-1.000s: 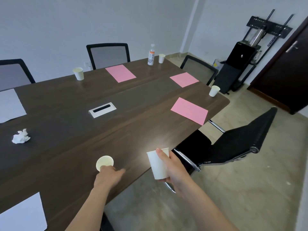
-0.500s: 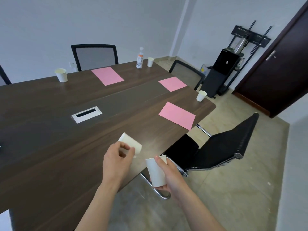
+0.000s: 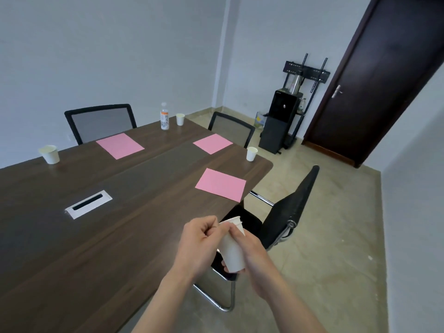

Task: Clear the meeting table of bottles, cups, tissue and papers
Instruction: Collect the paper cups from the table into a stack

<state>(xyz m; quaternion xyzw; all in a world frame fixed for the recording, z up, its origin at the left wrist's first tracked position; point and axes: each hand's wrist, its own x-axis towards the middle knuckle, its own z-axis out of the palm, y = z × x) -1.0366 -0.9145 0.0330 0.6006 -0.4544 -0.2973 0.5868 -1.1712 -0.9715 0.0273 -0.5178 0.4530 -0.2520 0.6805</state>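
The right hand (image 3: 249, 253) wraps its fingers round the body of the outer cup (image 3: 231, 258) and holds it upright just off the near edge of the counter (image 3: 120, 236), above the black chair (image 3: 288, 212). The left hand (image 3: 197, 246) has its fingertips curled onto the rim of the inner cup (image 3: 232, 221), which sits pushed down inside the outer one with only its lip showing. The nesting looks deliberate: 2 cups stacked as 1 can be carried in a single hand, leaving the other free for the next pickup. Holding the stack clear of the counter probably keeps it from knocking anything.

To be cleared yet: the far-left cup (image 3: 49, 153), the bottle (image 3: 164, 118) with a cup beside it (image 3: 180, 119), the corner cup (image 3: 251, 153) and 3 pink papers (image 3: 221, 186). No tissue is in view. The nearest pink paper lies closest to the hands, so it seems the likeliest next target
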